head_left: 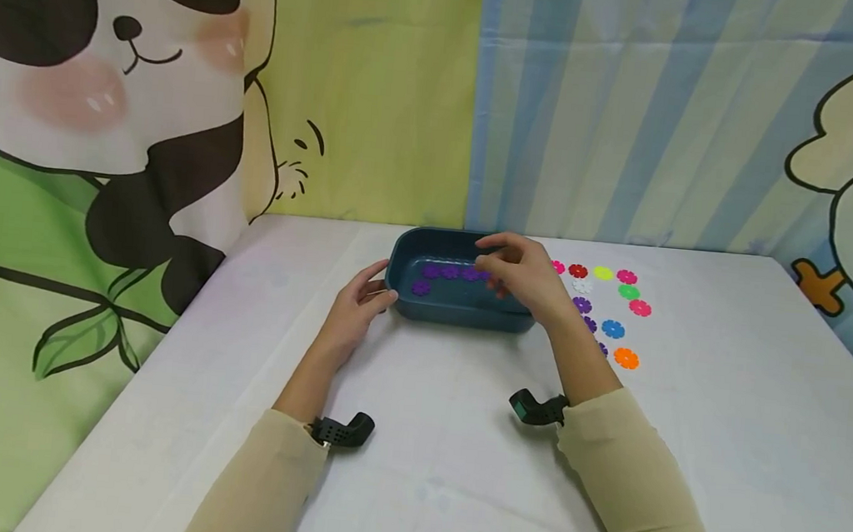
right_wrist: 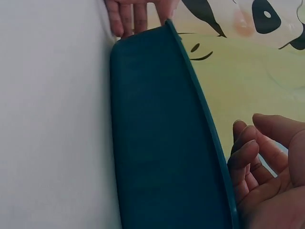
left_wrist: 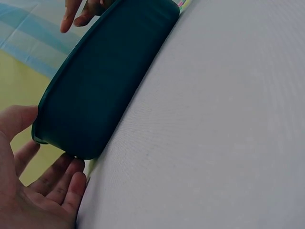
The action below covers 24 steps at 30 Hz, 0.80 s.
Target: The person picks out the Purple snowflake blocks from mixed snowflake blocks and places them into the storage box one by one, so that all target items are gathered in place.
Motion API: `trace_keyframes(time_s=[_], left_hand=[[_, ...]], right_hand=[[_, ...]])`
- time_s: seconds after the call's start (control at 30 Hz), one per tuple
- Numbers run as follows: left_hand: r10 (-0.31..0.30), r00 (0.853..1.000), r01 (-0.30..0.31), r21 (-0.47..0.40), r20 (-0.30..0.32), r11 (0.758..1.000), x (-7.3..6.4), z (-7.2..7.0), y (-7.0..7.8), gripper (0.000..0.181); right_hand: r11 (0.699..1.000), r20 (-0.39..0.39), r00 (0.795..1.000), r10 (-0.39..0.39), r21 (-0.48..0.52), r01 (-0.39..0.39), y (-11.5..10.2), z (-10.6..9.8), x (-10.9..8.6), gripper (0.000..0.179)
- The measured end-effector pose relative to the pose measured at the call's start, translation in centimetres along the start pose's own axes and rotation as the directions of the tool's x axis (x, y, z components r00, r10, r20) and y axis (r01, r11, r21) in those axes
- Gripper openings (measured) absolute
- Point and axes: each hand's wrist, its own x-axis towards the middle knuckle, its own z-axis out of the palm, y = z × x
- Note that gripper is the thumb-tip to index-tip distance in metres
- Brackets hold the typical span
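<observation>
A dark teal rectangular tray (head_left: 460, 314) stands on the white table, with several purple flower-shaped discs (head_left: 421, 287) on its floor, most of them in a row. My left hand (head_left: 354, 304) holds the tray's left end. In the left wrist view its thumb meets the rim and the fingertips touch the lower end wall. Above the right half of the tray is my right hand (head_left: 522, 275), its fingers loosely bent. The right wrist view shows thumb and fingers apart, with nothing seen between them. This hand hides part of the tray's inside.
Right of the tray lie several loose flower discs, among them an orange disc (head_left: 625, 358), a blue disc (head_left: 613, 329), a green disc (head_left: 628, 292) and a yellow disc (head_left: 603, 273). My right forearm partly covers some purple ones. A printed curtain (head_left: 380, 95) hangs behind the table.
</observation>
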Motion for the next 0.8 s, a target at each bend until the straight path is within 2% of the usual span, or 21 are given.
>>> trace_keyframes(time_s=[0.2,0.5,0.8], left_hand=[[0.017,1.0,-0.017,-0.001,-0.006,1.0,0.1,0.0,0.0,0.06],[0.002,1.0,-0.002,-0.002,0.001,1.0,0.1,0.0,-0.2,0.06],[-0.004,1.0,0.004,-0.001,-0.005,1.0,0.1,0.1,-0.1,0.06]], right_hand=[[0.999,-0.012,1.0,0.019,-0.027,-0.02,0.1,-0.9,-0.5,0.036],[0.998,-0.031,0.999,0.03,-0.055,-0.032,0.1,-3.1,-1.7,0.042],[0.996,-0.103,0.993,0.054,-0.063,-0.06,0.6,-5.3,-2.5,0.043]])
